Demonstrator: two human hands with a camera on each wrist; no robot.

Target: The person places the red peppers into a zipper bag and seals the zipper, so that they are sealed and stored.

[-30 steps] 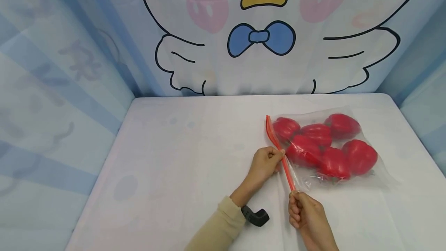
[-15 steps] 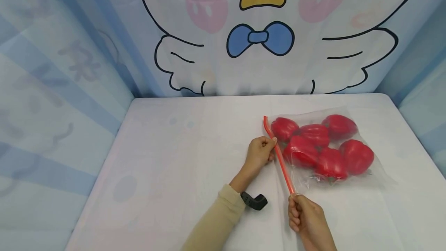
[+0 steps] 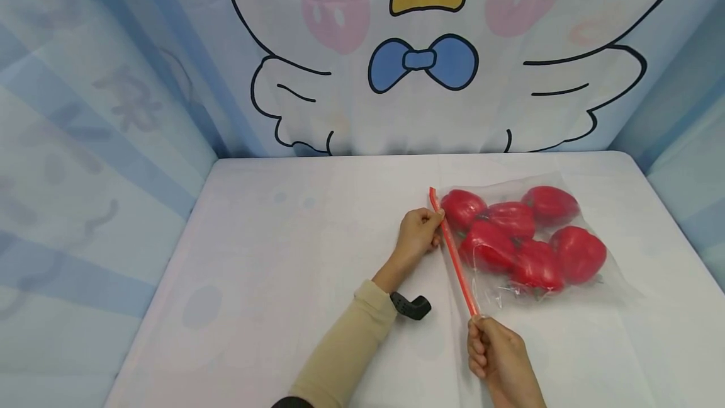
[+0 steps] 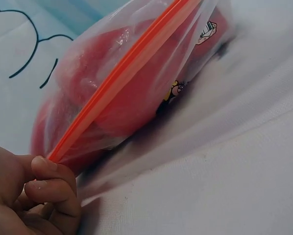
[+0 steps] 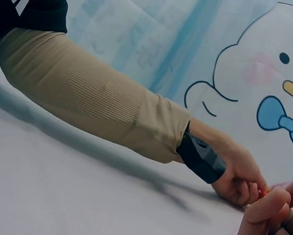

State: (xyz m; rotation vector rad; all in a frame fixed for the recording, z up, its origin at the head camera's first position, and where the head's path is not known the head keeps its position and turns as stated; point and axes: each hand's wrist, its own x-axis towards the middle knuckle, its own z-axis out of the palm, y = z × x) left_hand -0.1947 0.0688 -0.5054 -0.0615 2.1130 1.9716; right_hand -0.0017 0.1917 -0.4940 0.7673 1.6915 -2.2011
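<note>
A clear zip bag (image 3: pixel 510 298) with an orange-red zip strip (image 3: pixel 457 269) lies on the right side of the table, several red bell peppers (image 3: pixel 491 245) inside it. My left hand (image 3: pixel 418 232) pinches the strip toward its far end, thumb against curled fingers; the left wrist view shows this hand (image 4: pixel 43 191) on the strip's end nearest that camera. At the near end of the strip, my right hand (image 3: pixel 501 357) grips the bag's corner with curled fingers. Only part of the right hand (image 5: pixel 274 210) shows in the right wrist view. Between the hands the strip runs nearly straight.
A white cloth covers the table (image 3: pixel 272 269). Behind it hangs a printed curtain (image 3: pixel 362 112) with a cartoon face and a blue bow. A black wrist device (image 3: pixel 410 307) sits at the left sleeve cuff (image 3: pixel 374 307).
My left hand has slid along the zip strip, away from my right hand toward the far end. The strip has straightened and the bag has shifted slightly left. My right hand has barely moved.
</note>
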